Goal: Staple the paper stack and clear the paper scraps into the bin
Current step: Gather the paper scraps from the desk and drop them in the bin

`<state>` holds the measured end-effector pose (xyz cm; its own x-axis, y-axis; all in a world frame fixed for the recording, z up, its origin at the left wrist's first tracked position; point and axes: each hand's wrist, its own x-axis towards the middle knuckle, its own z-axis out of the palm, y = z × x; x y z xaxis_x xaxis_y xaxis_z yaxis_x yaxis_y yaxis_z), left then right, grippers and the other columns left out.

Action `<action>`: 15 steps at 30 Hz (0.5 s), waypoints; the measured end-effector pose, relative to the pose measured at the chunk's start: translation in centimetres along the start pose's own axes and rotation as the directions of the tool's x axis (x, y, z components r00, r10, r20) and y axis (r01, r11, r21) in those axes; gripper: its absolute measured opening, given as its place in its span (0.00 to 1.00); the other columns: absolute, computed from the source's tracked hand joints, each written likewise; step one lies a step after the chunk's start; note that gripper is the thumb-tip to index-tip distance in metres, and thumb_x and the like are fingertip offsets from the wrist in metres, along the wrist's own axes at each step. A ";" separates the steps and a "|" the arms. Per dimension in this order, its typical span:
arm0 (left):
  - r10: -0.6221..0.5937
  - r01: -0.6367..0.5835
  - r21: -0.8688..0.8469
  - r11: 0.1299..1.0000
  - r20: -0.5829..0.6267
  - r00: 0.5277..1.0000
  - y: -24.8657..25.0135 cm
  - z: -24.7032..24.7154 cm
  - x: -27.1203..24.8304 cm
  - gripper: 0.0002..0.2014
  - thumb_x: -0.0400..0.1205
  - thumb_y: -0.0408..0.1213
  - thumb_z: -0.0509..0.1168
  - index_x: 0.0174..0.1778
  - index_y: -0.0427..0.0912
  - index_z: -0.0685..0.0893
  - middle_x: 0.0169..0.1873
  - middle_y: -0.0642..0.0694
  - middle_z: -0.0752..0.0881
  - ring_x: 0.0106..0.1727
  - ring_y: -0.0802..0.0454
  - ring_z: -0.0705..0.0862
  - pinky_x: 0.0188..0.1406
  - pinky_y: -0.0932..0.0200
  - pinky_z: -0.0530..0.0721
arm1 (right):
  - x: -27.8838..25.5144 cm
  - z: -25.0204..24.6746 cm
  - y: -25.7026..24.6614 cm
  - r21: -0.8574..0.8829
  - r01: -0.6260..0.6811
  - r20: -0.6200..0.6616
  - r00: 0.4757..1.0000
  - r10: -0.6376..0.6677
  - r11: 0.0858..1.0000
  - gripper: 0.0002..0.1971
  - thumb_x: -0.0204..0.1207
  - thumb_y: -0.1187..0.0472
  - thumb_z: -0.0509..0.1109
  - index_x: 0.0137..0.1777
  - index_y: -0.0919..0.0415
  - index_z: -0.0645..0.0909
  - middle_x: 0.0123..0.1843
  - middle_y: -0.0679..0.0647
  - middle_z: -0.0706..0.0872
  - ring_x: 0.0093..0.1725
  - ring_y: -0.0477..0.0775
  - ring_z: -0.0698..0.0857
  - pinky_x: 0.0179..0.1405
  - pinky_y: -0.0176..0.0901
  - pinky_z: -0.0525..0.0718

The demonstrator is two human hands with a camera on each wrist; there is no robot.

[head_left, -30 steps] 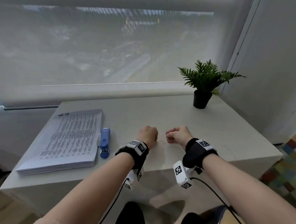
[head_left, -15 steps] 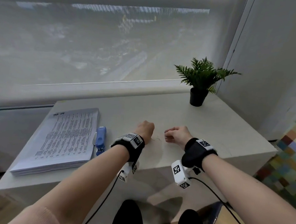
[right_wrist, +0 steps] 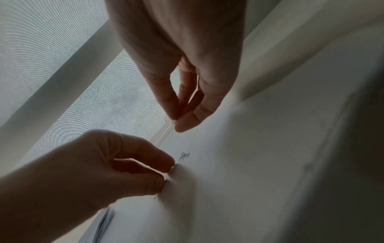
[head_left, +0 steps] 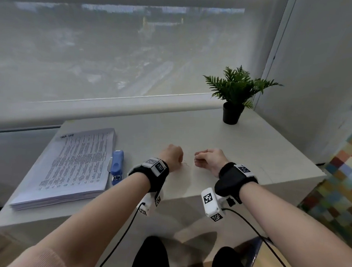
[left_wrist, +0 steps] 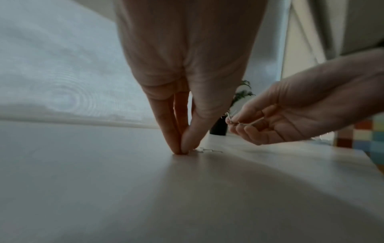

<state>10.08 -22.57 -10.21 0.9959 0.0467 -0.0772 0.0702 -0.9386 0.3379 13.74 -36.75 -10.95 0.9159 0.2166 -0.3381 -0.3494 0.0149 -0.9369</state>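
Note:
A thick printed paper stack (head_left: 72, 168) lies on the left of the white table (head_left: 252, 158), with a blue stapler (head_left: 117, 167) along its right edge. Small thin scraps (head_left: 186, 164) lie between my hands near the front edge. My left hand (left_wrist: 180, 152) has thumb and fingertips pinched together on the tabletop, at the edge of the scraps (left_wrist: 207, 150). My right hand (right_wrist: 173, 122) hovers just above the table and pinches thin scraps (left_wrist: 245, 122) between thumb and fingertips. In the right wrist view the left hand (right_wrist: 166, 176) sits beside more scraps (right_wrist: 184, 156).
A potted green plant (head_left: 235, 95) stands at the table's back right corner, by the wall. A screened window runs behind the table. A dark blue-rimmed object (head_left: 254, 251) shows low on the floor at the right, under my right forearm.
The head view has shifted a little. The gap between my two hands has widened slightly; both stay over the scraps.

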 end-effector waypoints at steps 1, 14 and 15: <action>0.006 -0.006 0.027 1.000 0.003 1.000 0.2 0.1 0.0 0.12 0.79 0.28 0.63 0.55 0.35 0.88 0.59 0.36 0.85 0.57 0.36 0.87 0.57 0.53 0.84 | -0.1 -0.2 0.0 0.003 -0.004 -0.004 1.000 0.004 1.000 0.13 0.74 0.83 0.63 0.32 0.69 0.75 0.18 0.55 0.81 0.10 0.44 0.79 0.15 0.31 0.82; 0.105 -0.111 0.176 0.978 0.045 0.994 -1.4 0.2 0.2 0.13 0.79 0.26 0.57 0.52 0.35 0.85 0.57 0.35 0.85 0.56 0.37 0.85 0.52 0.53 0.82 | -0.9 -0.5 0.3 0.048 -0.028 -0.003 1.000 0.028 0.998 0.13 0.74 0.82 0.64 0.31 0.69 0.76 0.22 0.59 0.80 0.11 0.45 0.80 0.16 0.31 0.83; 0.107 -0.117 0.196 0.974 0.060 0.992 -1.4 0.2 0.2 0.13 0.79 0.27 0.56 0.53 0.35 0.84 0.57 0.35 0.85 0.57 0.37 0.85 0.52 0.52 0.82 | -1.0 -0.6 0.3 0.062 -0.034 -0.004 0.999 0.034 0.998 0.13 0.74 0.82 0.64 0.31 0.69 0.77 0.18 0.56 0.81 0.11 0.45 0.80 0.16 0.32 0.83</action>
<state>10.22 -21.35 -10.90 0.9925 -0.0749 -0.0970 -0.0593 -0.9862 0.1543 12.88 -37.53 -10.96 0.9042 0.2132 -0.3701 -0.3916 0.0679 -0.9176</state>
